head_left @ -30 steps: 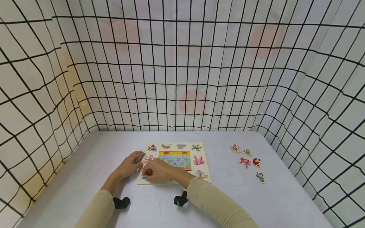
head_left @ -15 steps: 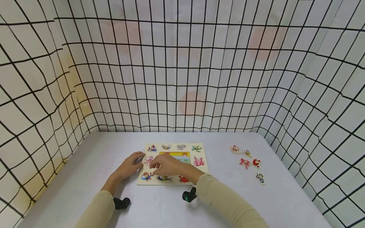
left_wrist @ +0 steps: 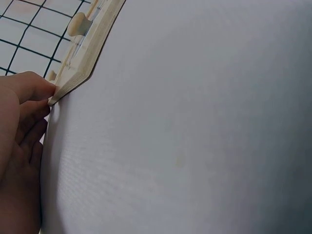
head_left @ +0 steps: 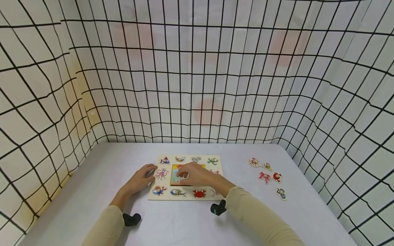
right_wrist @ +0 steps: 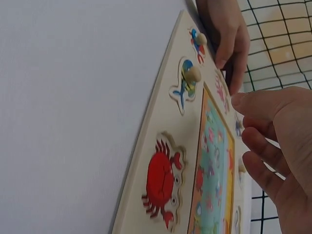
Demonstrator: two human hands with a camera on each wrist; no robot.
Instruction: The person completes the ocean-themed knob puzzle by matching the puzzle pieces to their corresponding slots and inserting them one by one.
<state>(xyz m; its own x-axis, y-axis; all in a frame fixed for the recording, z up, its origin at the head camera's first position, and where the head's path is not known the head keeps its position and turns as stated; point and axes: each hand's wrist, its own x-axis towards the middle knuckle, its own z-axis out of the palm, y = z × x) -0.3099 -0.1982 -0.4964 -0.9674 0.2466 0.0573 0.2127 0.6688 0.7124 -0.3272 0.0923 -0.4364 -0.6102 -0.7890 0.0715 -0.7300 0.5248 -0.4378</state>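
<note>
A wooden peg puzzle board with sea-animal pictures lies flat on the table. My left hand rests at its left side, thumb and fingertips touching the edge; the left wrist view shows them at a board corner. Over the board's centre picture hovers my right hand, fingers loosely bent and holding nothing. A knobbed striped fish piece and a knobbed red-and-blue piece sit in their slots. The red crab slot shows a printed crab without a knob. My right hand covers part of the board.
To the right lie several loose knobbed pieces: an octopus, a pink piece, a red crab and a grey-blue piece. White walls with black grid lines enclose the table behind and at both sides.
My right hand has let go of the red-and-blue piece at the lower-left slot and moved right, over the board's middle. My left hand stays at the board's edge.
</note>
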